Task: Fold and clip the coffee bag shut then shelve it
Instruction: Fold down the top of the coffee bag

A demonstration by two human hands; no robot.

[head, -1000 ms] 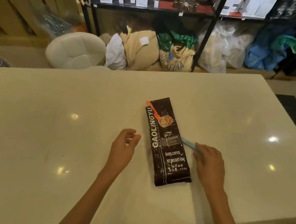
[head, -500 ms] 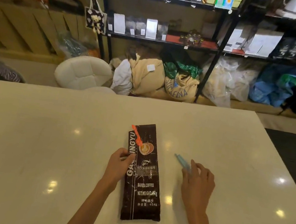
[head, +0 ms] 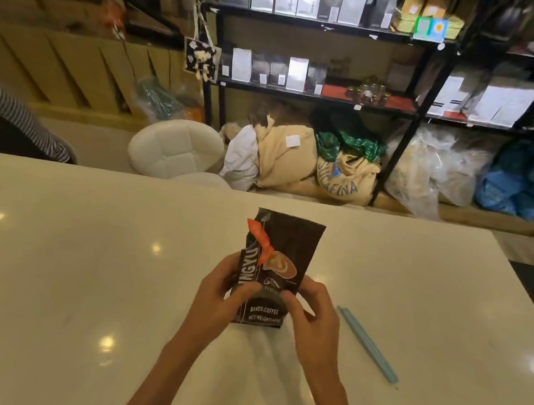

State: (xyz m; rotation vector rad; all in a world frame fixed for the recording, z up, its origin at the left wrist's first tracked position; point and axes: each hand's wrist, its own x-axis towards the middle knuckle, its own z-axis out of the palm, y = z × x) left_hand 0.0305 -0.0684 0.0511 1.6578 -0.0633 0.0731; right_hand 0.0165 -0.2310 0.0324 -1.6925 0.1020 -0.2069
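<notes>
A dark brown coffee bag (head: 281, 256) with white lettering and an orange strip stands upright on the white table (head: 74, 277), its bottom edge resting on the surface. My left hand (head: 224, 296) grips its left side and my right hand (head: 310, 307) grips its right side, thumbs on the front. A long light-blue bag clip (head: 367, 344) lies flat on the table to the right of my right hand, not touched. Behind the table stands a black metal shelf unit (head: 309, 96) with rows of white and dark bags.
A white padded stool (head: 176, 149) sits beyond the table's far edge. Burlap sacks (head: 345, 179) and plastic bags lie under the shelves. Another person's striped sleeve (head: 21, 120) shows at the left edge. The table's right edge drops to a dark floor mat.
The coffee bag lay flat on the table; now both my hands hold it upright. My right hand left the blue clip, which stays on the table. The view tilted up toward the shelves.
</notes>
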